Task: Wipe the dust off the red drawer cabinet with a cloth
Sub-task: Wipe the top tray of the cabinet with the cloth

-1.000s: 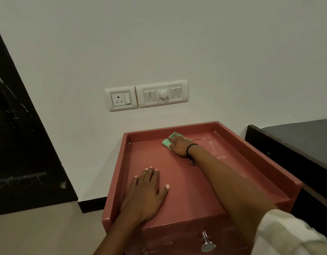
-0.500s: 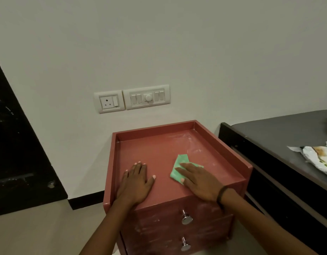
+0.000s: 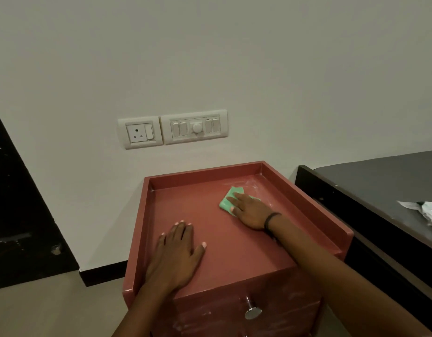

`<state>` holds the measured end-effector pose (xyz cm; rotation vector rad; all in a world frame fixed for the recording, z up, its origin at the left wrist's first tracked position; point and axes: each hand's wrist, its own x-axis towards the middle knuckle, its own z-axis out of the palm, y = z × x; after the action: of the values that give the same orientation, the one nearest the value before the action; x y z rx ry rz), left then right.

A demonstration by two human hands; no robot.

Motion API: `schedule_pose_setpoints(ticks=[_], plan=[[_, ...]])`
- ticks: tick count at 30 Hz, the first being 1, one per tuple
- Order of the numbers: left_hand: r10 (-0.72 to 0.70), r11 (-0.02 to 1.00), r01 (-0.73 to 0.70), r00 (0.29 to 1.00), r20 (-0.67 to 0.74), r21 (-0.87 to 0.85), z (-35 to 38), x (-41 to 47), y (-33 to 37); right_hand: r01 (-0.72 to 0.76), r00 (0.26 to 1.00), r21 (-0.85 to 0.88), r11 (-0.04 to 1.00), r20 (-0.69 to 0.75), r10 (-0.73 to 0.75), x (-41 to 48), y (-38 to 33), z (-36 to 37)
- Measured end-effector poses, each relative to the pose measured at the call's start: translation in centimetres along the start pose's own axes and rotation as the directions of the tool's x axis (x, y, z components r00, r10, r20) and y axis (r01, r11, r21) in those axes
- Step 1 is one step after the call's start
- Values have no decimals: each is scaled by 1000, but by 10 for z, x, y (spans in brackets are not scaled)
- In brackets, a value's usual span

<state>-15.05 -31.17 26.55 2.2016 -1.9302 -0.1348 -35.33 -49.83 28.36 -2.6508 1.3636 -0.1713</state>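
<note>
Now the right hand [image 3: 252, 212] presses the green cloth [image 3: 228, 199] flat, fingers together, on the red drawer cabinet [image 3: 314, 207] top near its back-right corner, close to the raised rim. Pale dust streaks lie just beyond the cloth. The left hand [image 3: 176, 259] rests flat, fingers slightly spread, near the cabinet's front-left edge, with bare top between the hands.

The red drawer cabinet [image 3: 234, 242] stands against a pale wall [image 3: 234, 57], with raised edges around its top. The right hand [image 3: 250, 211] lies flat on a green cloth [image 3: 230, 197] near the back right corner of the top, where pale dust streaks show. A dark band [image 3: 270, 220] is on this wrist. The left hand [image 3: 177, 257] rests flat, fingers spread, near the front left. Below, a metal knob [image 3: 252, 311] sits on the dusty drawer front. A socket [image 3: 140, 133] and a switch panel [image 3: 195, 127] are on the wall above.
</note>
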Motion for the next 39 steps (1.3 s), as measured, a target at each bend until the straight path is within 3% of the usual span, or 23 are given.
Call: schedule_pose_setpoints(ticks=[5,11,23,28,39], plan=[[-9,1000,9,1000,-3,4,4,3,-3,-40,998,7,999,42,40,83,5,-13],[-6,1000,6,1000,-5,2,4,3,-5,-49,999,17,999,18,49,88,7,-10],[-14,1000,14,1000,26,3,-2,2,8,-81,994,29,996,-78,83,-112,15,9],[80,995,-76,995,53,-72,5,13,51,-92,987,46,995,-127,98,-144,11,19],[90,995,-89,996,11,-40,12,19,58,-197,980,-4,980,-6,197,9,52,-17]])
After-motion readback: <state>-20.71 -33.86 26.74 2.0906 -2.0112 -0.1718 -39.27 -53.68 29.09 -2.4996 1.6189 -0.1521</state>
